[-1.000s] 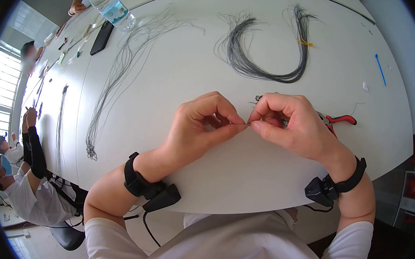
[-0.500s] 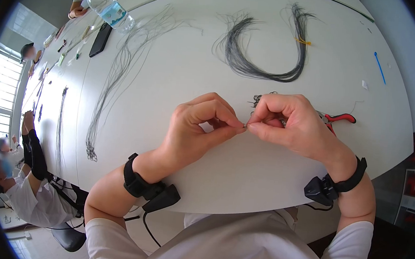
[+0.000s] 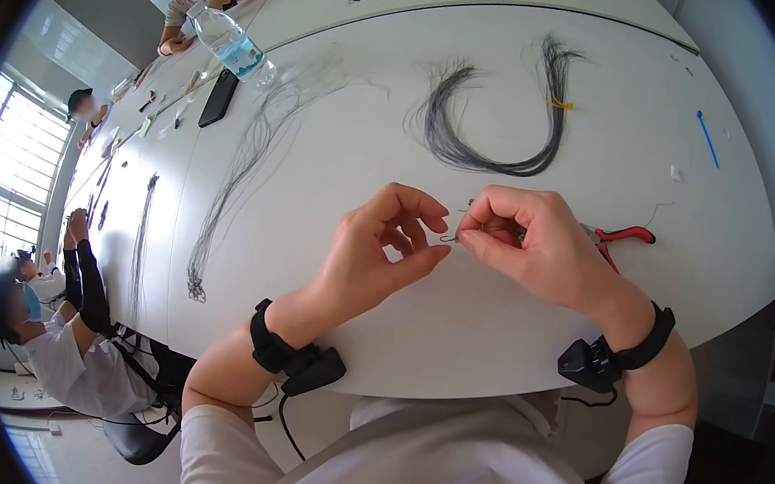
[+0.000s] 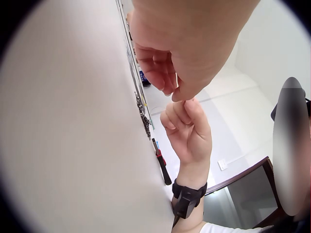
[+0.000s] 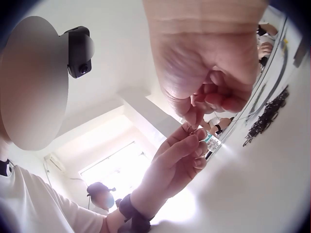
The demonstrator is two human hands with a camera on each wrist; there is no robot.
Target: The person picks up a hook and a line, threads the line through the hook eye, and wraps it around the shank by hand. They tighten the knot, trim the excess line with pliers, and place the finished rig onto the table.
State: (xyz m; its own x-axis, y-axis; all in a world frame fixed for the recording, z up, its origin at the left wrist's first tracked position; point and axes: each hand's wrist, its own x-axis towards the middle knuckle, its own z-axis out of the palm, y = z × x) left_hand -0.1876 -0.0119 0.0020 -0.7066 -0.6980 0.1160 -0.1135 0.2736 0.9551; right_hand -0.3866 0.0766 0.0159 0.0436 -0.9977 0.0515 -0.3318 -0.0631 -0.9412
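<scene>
In the head view, my right hand [image 3: 526,240] pinches a small dark fish hook [image 3: 448,239] between thumb and forefinger, its bend pointing left. My left hand [image 3: 382,246] is just left of the hook, with thumb and fingers parted and nothing between them. A pile of dark hooks [image 5: 266,115] lies on the table beyond the right hand, mostly hidden by it in the head view. Red-handled pliers [image 3: 626,235] lie to the right of that hand, their jaws partly covered.
A U-shaped bundle of dark line [image 3: 491,163] with a yellow tie lies farther back. Loose strands [image 3: 236,178] run along the left, near a phone [image 3: 219,98] and a water bottle [image 3: 238,49]. A blue stick [image 3: 708,139] lies at right. Other people sit around the table.
My left fingers have parted and drawn back from the right fingertips, leaving the hook visible in the right hand's pinch. The head view has shifted a little, showing more of the far table.
</scene>
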